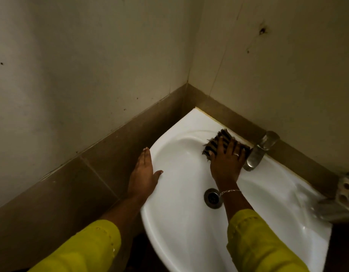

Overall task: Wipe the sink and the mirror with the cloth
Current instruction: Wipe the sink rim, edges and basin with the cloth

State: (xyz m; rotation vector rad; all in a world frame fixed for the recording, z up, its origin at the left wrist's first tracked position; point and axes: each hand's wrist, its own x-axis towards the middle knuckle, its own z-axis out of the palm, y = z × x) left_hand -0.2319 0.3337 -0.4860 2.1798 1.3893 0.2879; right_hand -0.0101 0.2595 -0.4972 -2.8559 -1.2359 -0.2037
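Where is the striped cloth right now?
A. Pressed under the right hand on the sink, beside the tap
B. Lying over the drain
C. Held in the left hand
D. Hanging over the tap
A: the right hand presses the cloth flat against the sink next to the tap.

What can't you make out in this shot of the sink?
Head view only:
- Mirror: not in frame.
- Cloth: mostly covered by the right hand.
- Holder at the right edge: cut off and blurred.
- Sink front rim: cut by the bottom edge.
- Tap: spout tip behind the hand.
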